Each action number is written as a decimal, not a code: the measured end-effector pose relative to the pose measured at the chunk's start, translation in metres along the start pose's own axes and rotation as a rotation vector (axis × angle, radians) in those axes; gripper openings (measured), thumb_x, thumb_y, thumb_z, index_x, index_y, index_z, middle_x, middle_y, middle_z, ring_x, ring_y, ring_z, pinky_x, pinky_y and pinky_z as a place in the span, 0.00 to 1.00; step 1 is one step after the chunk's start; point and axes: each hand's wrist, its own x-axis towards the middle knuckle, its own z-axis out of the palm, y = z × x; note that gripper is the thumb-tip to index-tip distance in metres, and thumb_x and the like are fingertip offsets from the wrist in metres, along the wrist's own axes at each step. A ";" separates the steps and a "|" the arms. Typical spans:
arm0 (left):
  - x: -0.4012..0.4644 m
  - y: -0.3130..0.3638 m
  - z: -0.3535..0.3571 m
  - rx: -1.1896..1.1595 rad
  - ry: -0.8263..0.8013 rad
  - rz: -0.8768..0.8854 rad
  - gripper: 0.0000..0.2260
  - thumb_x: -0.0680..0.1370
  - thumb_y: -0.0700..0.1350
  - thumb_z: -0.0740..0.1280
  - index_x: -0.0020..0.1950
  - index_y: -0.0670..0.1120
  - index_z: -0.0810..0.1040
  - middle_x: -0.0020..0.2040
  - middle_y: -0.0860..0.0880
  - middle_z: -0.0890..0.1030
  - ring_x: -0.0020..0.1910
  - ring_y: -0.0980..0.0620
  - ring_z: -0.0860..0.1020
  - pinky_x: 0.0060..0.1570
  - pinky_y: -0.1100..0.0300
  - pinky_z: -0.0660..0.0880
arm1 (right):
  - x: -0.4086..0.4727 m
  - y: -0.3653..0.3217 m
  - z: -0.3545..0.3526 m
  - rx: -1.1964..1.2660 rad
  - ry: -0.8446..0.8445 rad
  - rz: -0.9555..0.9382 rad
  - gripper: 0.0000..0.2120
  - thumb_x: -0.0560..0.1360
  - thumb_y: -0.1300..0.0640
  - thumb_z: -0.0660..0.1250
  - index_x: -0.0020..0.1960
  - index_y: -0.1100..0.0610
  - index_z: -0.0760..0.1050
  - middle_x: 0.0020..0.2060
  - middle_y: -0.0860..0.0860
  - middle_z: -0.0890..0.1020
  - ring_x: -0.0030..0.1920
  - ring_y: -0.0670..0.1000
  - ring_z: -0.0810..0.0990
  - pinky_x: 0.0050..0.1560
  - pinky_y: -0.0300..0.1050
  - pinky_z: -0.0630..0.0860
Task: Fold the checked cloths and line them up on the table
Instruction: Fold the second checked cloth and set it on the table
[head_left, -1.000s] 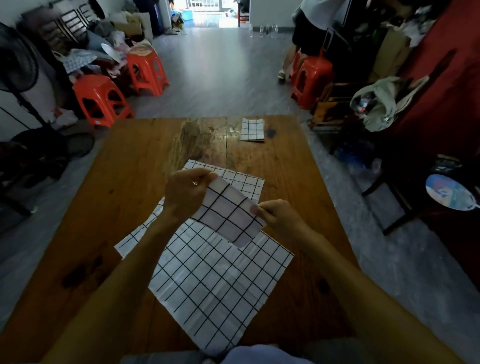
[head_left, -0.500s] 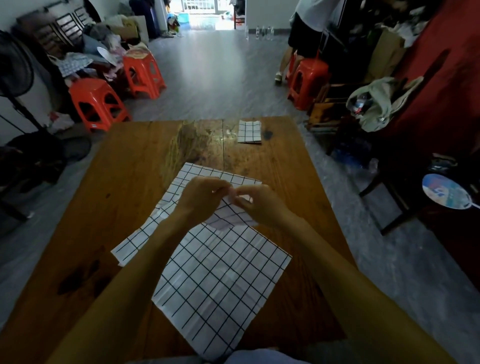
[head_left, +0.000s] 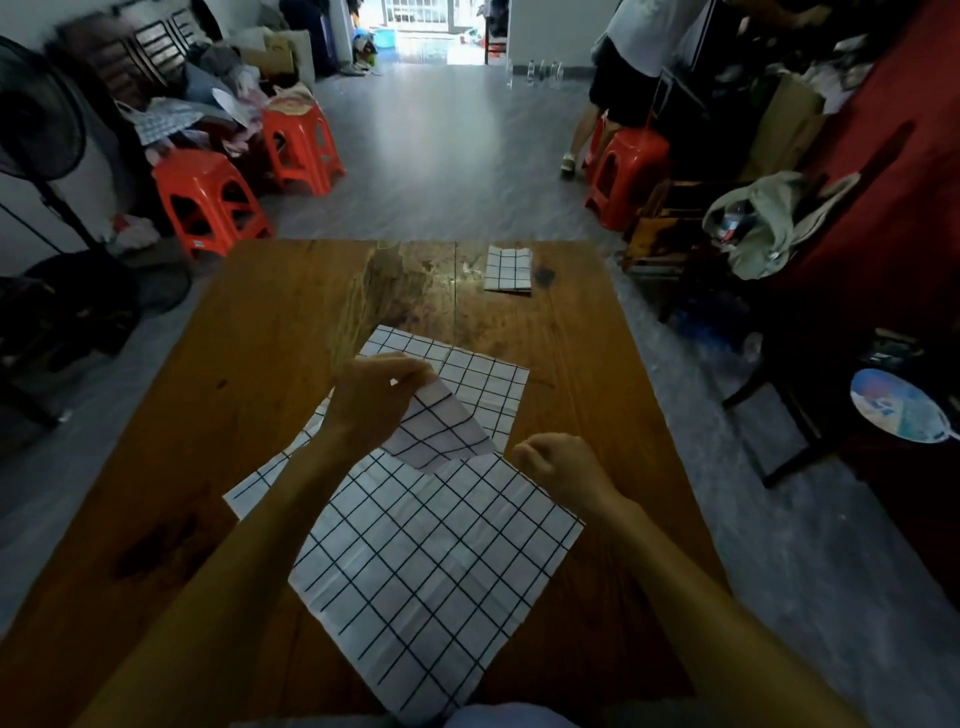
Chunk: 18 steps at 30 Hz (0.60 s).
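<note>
Our left hand (head_left: 376, 400) is raised above the middle of the wooden table (head_left: 260, 374), its fingertips pinching the top corner of a small, partly folded checked cloth (head_left: 441, 428) that hangs down slack from the grip. Our right hand (head_left: 558, 467) hovers just to the right of that cloth, near the table's right edge, with its fingers curled into a loose fist; it appears to grip nothing, though we cannot see the inside of the palm. Beneath both hands lie flat, unfolded checked cloths: a large one (head_left: 431, 561) spread at an angle, reaching to the near edge of the table, and another (head_left: 478, 379) partly tucked under it, showing toward the table's middle. A strip of checked fabric also peeks out under our left forearm; we cannot tell whether it belongs to that second cloth or to another. At the far edge of the table, right of centre, sits one finished cloth (head_left: 508, 269), folded into a small neat rectangle. We judge the task to be early: one cloth is folded and placed, one is in hand mid-fold, and at least two still wait flat, so no line has formed yet. Counting, we find four checked cloths for certain, one table, and, beyond it on the floor, three orange plastic stools (head_left: 208, 202), with a person's legs (head_left: 582, 135) beside the rightmost.
</note>
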 end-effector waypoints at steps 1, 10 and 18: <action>-0.001 0.000 0.002 0.001 -0.033 0.000 0.04 0.73 0.37 0.71 0.47 0.42 0.84 0.42 0.48 0.84 0.38 0.53 0.81 0.40 0.68 0.76 | 0.002 -0.003 -0.001 0.044 0.046 -0.025 0.12 0.79 0.48 0.61 0.50 0.54 0.79 0.42 0.48 0.82 0.41 0.46 0.80 0.42 0.43 0.78; -0.002 0.015 0.014 -0.214 -0.019 -0.160 0.14 0.74 0.51 0.70 0.56 0.46 0.76 0.46 0.50 0.82 0.46 0.54 0.80 0.43 0.55 0.80 | 0.019 -0.064 -0.009 0.315 0.066 -0.156 0.07 0.78 0.55 0.65 0.42 0.53 0.77 0.37 0.55 0.80 0.38 0.56 0.80 0.40 0.58 0.79; -0.057 0.003 0.033 -0.557 -0.115 -0.495 0.22 0.73 0.65 0.64 0.59 0.51 0.71 0.52 0.48 0.80 0.53 0.53 0.80 0.53 0.44 0.78 | 0.010 -0.063 -0.017 0.906 0.031 -0.012 0.09 0.78 0.59 0.65 0.55 0.62 0.77 0.50 0.58 0.83 0.48 0.55 0.84 0.45 0.50 0.82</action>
